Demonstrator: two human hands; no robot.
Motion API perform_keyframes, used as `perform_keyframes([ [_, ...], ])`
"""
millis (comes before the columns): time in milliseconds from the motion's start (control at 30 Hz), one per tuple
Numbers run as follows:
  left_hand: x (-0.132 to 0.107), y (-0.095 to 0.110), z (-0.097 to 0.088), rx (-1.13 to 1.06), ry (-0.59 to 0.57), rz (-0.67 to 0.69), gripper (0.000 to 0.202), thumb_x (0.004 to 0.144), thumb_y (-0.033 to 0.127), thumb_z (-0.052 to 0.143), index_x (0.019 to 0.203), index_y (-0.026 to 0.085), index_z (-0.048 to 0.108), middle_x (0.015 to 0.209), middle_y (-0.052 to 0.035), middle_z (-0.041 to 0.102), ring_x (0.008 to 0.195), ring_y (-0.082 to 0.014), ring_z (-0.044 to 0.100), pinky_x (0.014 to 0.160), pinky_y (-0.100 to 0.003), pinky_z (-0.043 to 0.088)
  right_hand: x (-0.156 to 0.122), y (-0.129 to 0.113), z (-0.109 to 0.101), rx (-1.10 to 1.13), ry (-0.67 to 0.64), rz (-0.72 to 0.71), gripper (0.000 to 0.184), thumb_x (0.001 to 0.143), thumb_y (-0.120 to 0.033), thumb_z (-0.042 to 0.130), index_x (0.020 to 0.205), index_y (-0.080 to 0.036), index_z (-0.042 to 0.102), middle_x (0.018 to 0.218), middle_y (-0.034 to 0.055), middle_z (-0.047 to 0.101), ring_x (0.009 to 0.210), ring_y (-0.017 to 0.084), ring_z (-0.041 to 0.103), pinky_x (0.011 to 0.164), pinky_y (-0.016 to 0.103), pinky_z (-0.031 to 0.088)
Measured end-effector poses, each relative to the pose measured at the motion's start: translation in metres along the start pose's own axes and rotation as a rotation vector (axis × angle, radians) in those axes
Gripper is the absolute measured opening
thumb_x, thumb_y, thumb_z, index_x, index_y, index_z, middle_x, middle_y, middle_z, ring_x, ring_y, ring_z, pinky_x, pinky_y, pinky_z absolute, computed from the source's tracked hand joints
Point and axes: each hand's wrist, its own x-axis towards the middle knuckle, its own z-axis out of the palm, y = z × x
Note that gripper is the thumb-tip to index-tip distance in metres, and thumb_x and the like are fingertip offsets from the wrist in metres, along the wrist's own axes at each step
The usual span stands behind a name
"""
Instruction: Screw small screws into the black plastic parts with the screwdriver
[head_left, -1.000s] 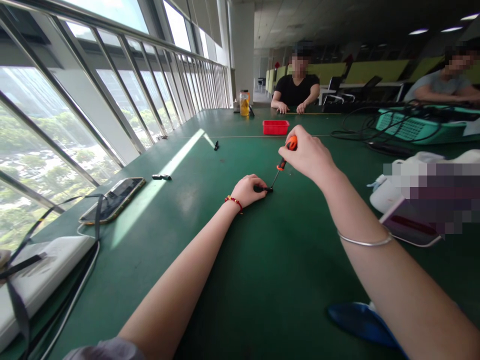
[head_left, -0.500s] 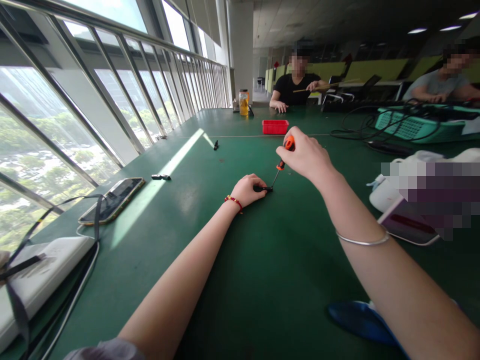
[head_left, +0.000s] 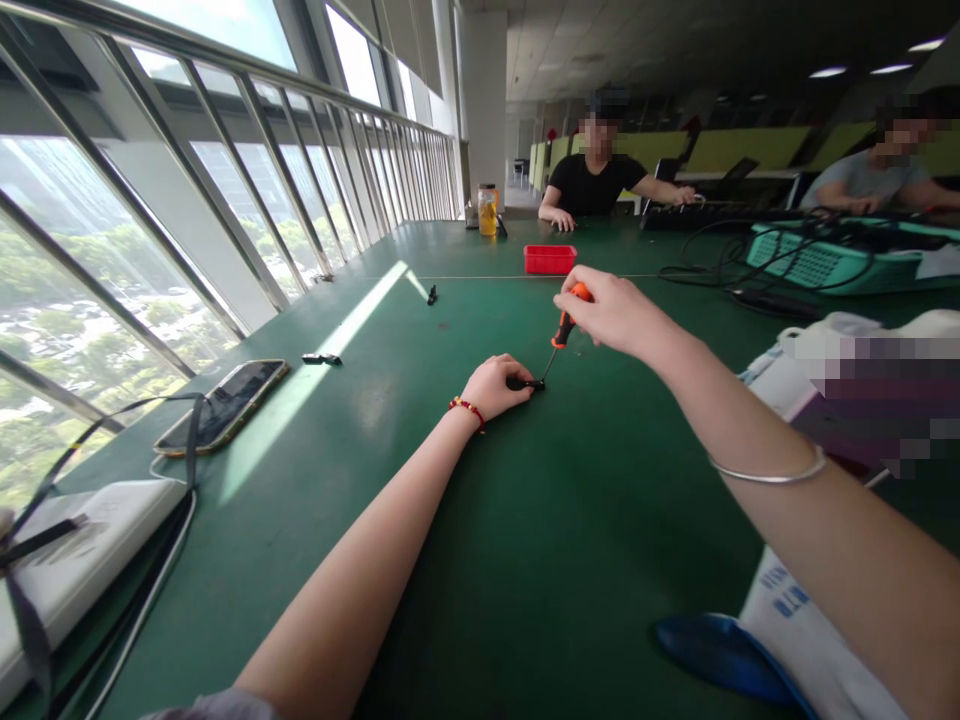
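Note:
My left hand (head_left: 495, 388) rests on the green table (head_left: 360, 480), its fingers closed round a small black part (head_left: 535, 384) whose far end sticks out to the right. That part's exact kind is too small to make out. Above and to the right, my right hand (head_left: 611, 308) grips an orange-and-black screwdriver (head_left: 562, 331) by the upper handle. The screwdriver leans, with its metal shaft pointing down and its tip at the black part's exposed end. Two similar black pieces lie apart on the table, one (head_left: 322, 359) on the left and another (head_left: 432, 295) farther back.
A red tray (head_left: 550, 260) stands beyond my hands. At left are a phone (head_left: 225, 405) and a white power strip (head_left: 90, 540) with cables. A teal basket (head_left: 825, 262) with cables and a white bag (head_left: 817, 610) are at right. Two people sit across the table.
My right hand's fingers have shifted on the screwdriver handle, and my right forearm has swung outward to the right. My left hand stays put. The person opposite has stretched an arm sideways.

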Motion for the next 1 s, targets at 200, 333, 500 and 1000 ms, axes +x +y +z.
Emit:
perform_keyframes([
  [200,0.0,0.001,-0.001,0.01,-0.009,-0.008,0.012,0.07,0.023,0.063,0.079,0.019,0.07,0.087,-0.0027,0.064,0.084,-0.0173,0.058,0.083,-0.031,0.048,-0.006,0.014,0.002,0.004,0.076,-0.035,0.033,0.084,-0.045,0.041,0.072,-0.021,0.06,0.066,0.0024,0.059,0.064,0.016,0.051,0.06,0.027,0.033],
  [333,0.0,0.002,-0.001,0.008,-0.003,-0.006,0.012,0.069,0.022,0.063,0.078,0.018,0.07,0.086,-0.0033,0.064,0.083,-0.0173,0.058,0.082,-0.031,0.048,-0.01,0.011,0.002,0.02,0.065,-0.006,0.027,0.082,-0.039,0.042,0.073,-0.022,0.06,0.07,0.0022,0.061,0.065,0.016,0.051,0.059,0.027,0.033],
  [500,0.0,0.002,-0.001,0.008,0.001,-0.009,0.012,0.069,0.023,0.063,0.078,0.018,0.07,0.086,-0.0031,0.065,0.082,-0.017,0.059,0.082,-0.031,0.048,-0.015,0.0,0.002,0.042,0.065,0.089,0.018,0.077,-0.037,0.046,0.079,-0.023,0.057,0.077,0.0033,0.062,0.066,0.017,0.052,0.057,0.027,0.034],
  [1000,-0.001,-0.001,0.001,0.02,0.005,-0.006,0.012,0.069,0.023,0.063,0.079,0.018,0.069,0.087,-0.0029,0.064,0.083,-0.0176,0.058,0.083,-0.031,0.048,-0.01,-0.006,0.002,-0.044,0.093,0.109,0.02,0.076,-0.039,0.047,0.075,-0.022,0.059,0.074,0.0051,0.061,0.066,0.019,0.052,0.057,0.029,0.033],
])
